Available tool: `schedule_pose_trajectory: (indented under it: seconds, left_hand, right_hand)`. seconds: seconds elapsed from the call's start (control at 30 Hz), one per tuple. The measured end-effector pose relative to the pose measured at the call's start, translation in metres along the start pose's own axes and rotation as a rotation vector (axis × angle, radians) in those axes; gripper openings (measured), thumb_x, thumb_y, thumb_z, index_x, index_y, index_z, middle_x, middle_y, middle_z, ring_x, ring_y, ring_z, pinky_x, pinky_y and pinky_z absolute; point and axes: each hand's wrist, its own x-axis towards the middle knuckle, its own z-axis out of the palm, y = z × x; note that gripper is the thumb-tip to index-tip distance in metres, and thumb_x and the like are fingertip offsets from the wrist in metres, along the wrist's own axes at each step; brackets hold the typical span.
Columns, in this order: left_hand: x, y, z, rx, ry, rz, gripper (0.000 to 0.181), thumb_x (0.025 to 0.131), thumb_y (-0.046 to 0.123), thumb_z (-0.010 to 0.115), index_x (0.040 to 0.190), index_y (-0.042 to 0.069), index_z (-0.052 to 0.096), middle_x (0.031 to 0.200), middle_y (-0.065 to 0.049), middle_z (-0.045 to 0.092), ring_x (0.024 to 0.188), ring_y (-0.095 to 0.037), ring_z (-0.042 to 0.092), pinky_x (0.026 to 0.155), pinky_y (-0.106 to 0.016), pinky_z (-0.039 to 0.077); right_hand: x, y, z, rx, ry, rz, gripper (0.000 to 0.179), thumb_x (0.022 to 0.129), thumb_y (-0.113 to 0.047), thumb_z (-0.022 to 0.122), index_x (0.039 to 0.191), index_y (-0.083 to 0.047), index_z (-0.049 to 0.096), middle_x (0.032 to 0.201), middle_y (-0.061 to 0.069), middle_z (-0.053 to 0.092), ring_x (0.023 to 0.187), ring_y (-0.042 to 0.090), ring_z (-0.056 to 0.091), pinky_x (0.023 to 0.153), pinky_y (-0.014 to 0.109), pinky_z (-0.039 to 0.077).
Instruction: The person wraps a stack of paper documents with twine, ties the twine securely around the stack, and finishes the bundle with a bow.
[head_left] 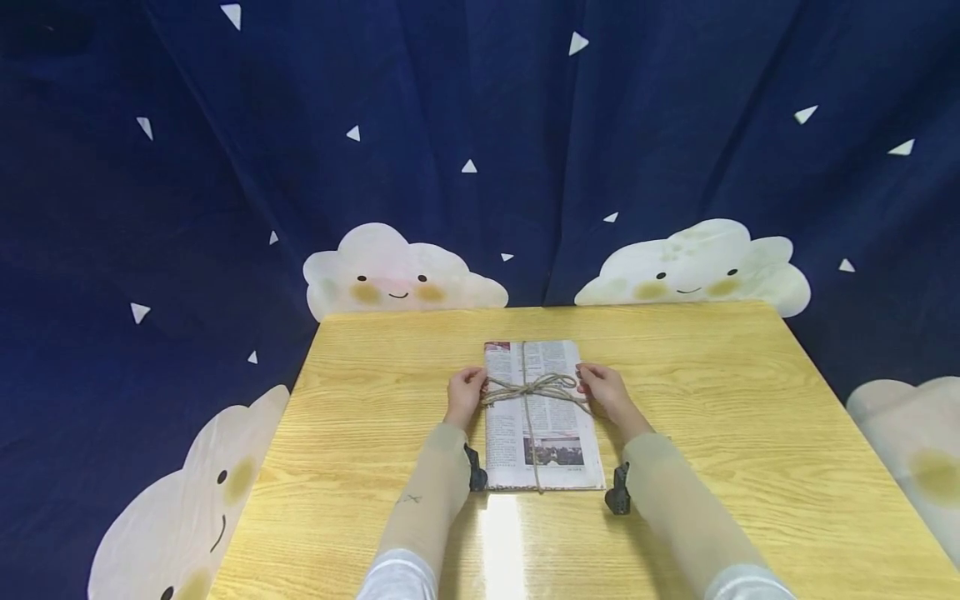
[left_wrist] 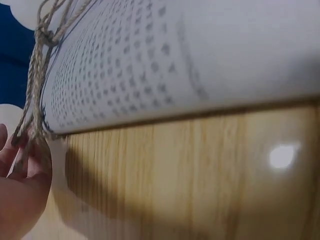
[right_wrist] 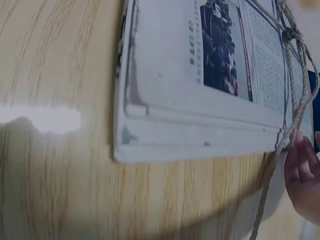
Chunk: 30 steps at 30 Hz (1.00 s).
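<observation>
A flat bundle of newspaper (head_left: 555, 421) lies on the table, bound crosswise with brown twine (head_left: 530, 388). The twine is tied on top in a bow, whose loops reach toward both sides. At the bundle's left edge, my left hand (head_left: 465, 393) pinches the twine; in the left wrist view, strands cross its fingers (left_wrist: 37, 162). On the opposite edge is my right hand (head_left: 609, 395), its fingertips (right_wrist: 300, 142) against the twine at the paper's side. Whether they grip it is unclear. A loose twine end (right_wrist: 263, 205) hangs past that edge.
The wooden table (head_left: 375, 400) extends on both sides of the bundle. Behind it hangs a dark blue curtain (head_left: 480, 100) with white triangles. Cloud-shaped cushions or panels (head_left: 405, 279) line the table's back. Each wrist wears a small black camera (head_left: 618, 490).
</observation>
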Motion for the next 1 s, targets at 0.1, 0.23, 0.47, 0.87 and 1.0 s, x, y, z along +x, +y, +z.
schedule_pose_trajectory:
  seconds: [0.1,0.23,0.47,0.87,1.0]
  left_hand:
    - [0.055,-0.071,-0.002,0.007,-0.009,0.058,0.035,0.086,0.037,0.061,0.097,0.003,0.067,0.078,-0.011,0.065,0.063,-0.016,0.06,0.052,-0.025,0.051]
    - [0.016,-0.012,-0.024,0.093,0.005,0.154,0.033,0.091,0.032,0.055,0.1,0.002,0.065,0.08,-0.008,0.064,0.069,-0.017,0.059,0.058,-0.028,0.05]
    - [-0.039,0.122,-0.062,0.504,-0.042,0.33,0.035,0.095,0.019,0.049,0.125,0.0,0.05,0.121,-0.018,0.05,0.11,-0.032,0.046,0.091,-0.044,0.042]
    - [-0.017,0.244,-0.082,1.288,0.077,0.554,0.078,0.082,0.06,0.049,0.146,0.032,0.014,0.154,-0.006,0.004,0.138,-0.034,0.002,0.102,-0.067,0.004]
    - [-0.017,0.253,-0.077,1.391,0.088,0.538,0.083,0.078,0.074,0.038,0.145,0.04,0.003,0.153,-0.001,-0.009,0.138,-0.034,-0.005,0.099,-0.07,0.002]
  right_hand:
    - [-0.003,-0.002,-0.006,-0.026,0.013,-0.005,0.037,0.097,-0.013,0.043,0.124,0.012,0.047,0.117,0.029,0.052,0.08,0.014,0.06,0.074,0.024,0.051]
    - [-0.012,-0.007,-0.018,-0.133,0.047,-0.04,0.037,0.098,-0.015,0.042,0.124,0.009,0.048,0.117,0.028,0.053,0.1,0.031,0.056,0.084,0.035,0.048]
    - [-0.019,-0.039,-0.053,-0.458,0.117,-0.29,0.047,0.096,-0.021,0.044,0.134,0.005,0.035,0.125,0.031,0.044,0.115,0.046,0.042,0.093,0.054,0.038]
    - [-0.015,-0.154,-0.101,-1.014,0.234,-0.471,0.082,0.084,-0.064,0.044,0.147,-0.03,0.006,0.151,0.019,0.0,0.136,0.043,-0.005,0.095,0.074,-0.003]
    - [-0.017,-0.169,-0.102,-1.103,0.21,-0.447,0.085,0.08,-0.072,0.038,0.146,-0.035,0.0,0.152,0.014,-0.009,0.134,0.042,-0.013,0.091,0.076,-0.008]
